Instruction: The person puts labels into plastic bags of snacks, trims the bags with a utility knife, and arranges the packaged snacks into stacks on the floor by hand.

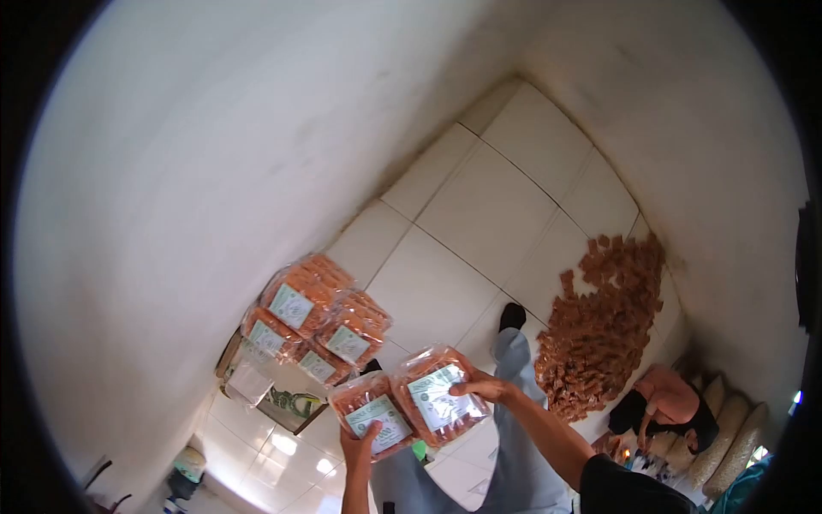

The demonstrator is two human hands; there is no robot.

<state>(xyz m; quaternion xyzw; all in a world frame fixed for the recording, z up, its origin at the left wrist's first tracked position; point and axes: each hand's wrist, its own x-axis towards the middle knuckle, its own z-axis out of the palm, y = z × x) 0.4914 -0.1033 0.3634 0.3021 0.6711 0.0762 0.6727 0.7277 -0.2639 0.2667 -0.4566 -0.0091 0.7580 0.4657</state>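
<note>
L pack (370, 408) is in L hand (360, 442), which is clamped on its lower part: thumb lies over the label, other fingers are hidden under. R pack (435, 390) is in R hand (481, 388), clamped on its right side w/ thumb on the label. Both packs are side by side above the person's legs (514, 385), edges meeting.

Each held pack is clear, shiny plastic, approx. square w/ rounded corners, w/ orange-brown contents & a white-green label (the print is too small for reading well).

Count: 2 packs in hands, 1 per hand. By the wall (214, 171), beyond L hand, is a pack group (321, 321) w/ 4 labels visible; if more packs are behind, I cannot tell. On the tiled floor (479, 206), to the right & beyond R hand, is 1 pile (599, 330) of small reddish-brown pcs., too many to count. 1 other person (672, 398) is low down near some pale sacks (728, 433).
</note>
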